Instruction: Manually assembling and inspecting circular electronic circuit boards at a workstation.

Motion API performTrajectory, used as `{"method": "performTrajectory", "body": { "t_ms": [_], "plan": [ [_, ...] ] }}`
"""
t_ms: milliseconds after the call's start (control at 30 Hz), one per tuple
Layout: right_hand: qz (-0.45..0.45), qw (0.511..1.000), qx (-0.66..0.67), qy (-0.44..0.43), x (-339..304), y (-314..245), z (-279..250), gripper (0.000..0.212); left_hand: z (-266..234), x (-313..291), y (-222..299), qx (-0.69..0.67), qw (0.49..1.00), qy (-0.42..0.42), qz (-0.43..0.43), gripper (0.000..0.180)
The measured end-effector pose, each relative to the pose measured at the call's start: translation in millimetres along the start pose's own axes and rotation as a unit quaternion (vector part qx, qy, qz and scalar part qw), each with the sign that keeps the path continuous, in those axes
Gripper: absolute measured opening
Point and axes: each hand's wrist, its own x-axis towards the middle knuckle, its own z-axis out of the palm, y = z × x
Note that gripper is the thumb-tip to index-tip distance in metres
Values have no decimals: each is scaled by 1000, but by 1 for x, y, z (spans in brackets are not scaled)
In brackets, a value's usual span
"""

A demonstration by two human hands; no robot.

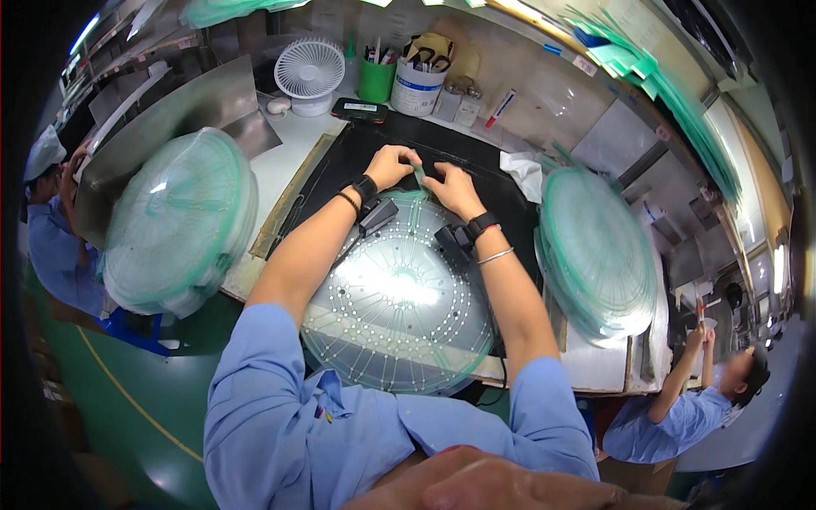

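Note:
A large round clear sheet [399, 314] with rows of small dots and lines lies on the black work surface in front of me, with a bright glare at its middle. From its far edge a narrow translucent green tab [419, 174] sticks up. My left hand [391, 167] pinches the top of this tab between thumb and fingers. On the tab's right side, my right hand [456, 189] closes its thumb and fingertips at the lower part. Each wrist carries a black strap with a small black box, and both boxes hang over the sheet.
Stacks of round greenish sheets stand left [174, 221] and right [595, 251]. Behind the black board [331, 153] are a white fan [311, 72], green pen cup [376, 81], white tub [416, 89] and black phone-like device [359, 110]. Co-workers sit at both sides.

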Motion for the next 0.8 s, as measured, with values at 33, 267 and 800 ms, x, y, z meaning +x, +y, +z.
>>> {"method": "performTrajectory", "body": {
  "t_ms": [33, 267, 800],
  "plan": [
    [13, 1000, 17, 9, 1, 0, 5, 47, 0, -1, -1, -77, 997, -12, -20, 37],
    [-4, 997, 46, 58, -3, 8, 15, 47, 10, -1, 3, 406, 909, 77, 46, 69],
    [43, 986, 154, 56, -2, -2, 17, 27, -8, 14, 2, -349, 925, 74, -131, 19]
  ]
}}
